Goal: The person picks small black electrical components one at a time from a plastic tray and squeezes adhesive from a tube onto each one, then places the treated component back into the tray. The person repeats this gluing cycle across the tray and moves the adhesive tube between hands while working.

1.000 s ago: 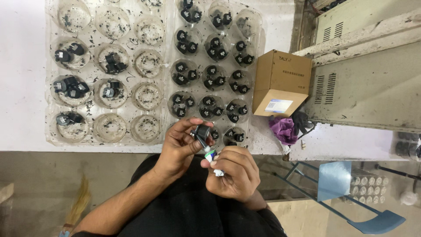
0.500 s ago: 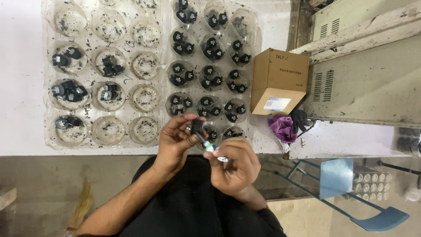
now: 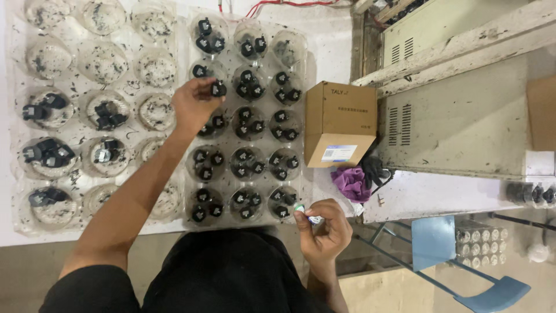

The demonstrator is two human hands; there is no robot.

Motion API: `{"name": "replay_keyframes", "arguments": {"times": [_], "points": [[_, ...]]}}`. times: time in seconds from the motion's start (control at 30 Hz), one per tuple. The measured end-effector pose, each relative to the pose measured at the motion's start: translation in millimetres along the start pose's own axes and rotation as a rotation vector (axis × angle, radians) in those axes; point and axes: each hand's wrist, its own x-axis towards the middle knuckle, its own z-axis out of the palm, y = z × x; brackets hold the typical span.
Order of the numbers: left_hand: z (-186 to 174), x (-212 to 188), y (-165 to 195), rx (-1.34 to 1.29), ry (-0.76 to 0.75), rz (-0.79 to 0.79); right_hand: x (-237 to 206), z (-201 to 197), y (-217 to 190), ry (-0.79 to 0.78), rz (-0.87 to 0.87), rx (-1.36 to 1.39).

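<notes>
Left hand [image 3: 194,104] reaches out over the right clear plastic tray [image 3: 246,124] on the white tabletop [image 3: 339,26], fingers pinched shut on a small black part [image 3: 218,88] above a cup in the tray's second row. Right hand [image 3: 324,232] sits near the tabletop's front edge, curled closed around a small white-and-green tube [image 3: 311,218], just beside the tray's nearest corner. A second clear tray [image 3: 87,110] lies left, a brown cardboard box [image 3: 339,123] right, purple cloth [image 3: 350,182] below the box.
</notes>
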Motion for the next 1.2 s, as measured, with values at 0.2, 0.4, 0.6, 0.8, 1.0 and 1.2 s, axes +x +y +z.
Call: {"name": "replay_keyframes", "arguments": {"times": [0.2, 0.4, 0.6, 0.8, 1.0, 1.2], "points": [[60, 117, -4, 0.847, -0.016, 0.415, 37, -38, 63, 0.020, 0.070, 0.002], [117, 196, -30, 1.214, -0.156, 0.628, 56, -66, 119, -0.006, 0.108, -0.062], [127, 212, -64, 1.366, -0.222, 0.737, 32, -85, 130, 0.121, 0.135, 0.006], [130, 202, -66, 1.398, -0.284, 0.655, 20, -87, 121, 0.195, 0.157, -0.013], [103, 182, -45, 1.425, -0.243, 0.618, 9, -67, 98, 0.179, 0.122, -0.015], [58, 100, -16, 0.853, -0.258, 0.507, -18, -19, 82, 0.194, 0.162, 0.069]]}}
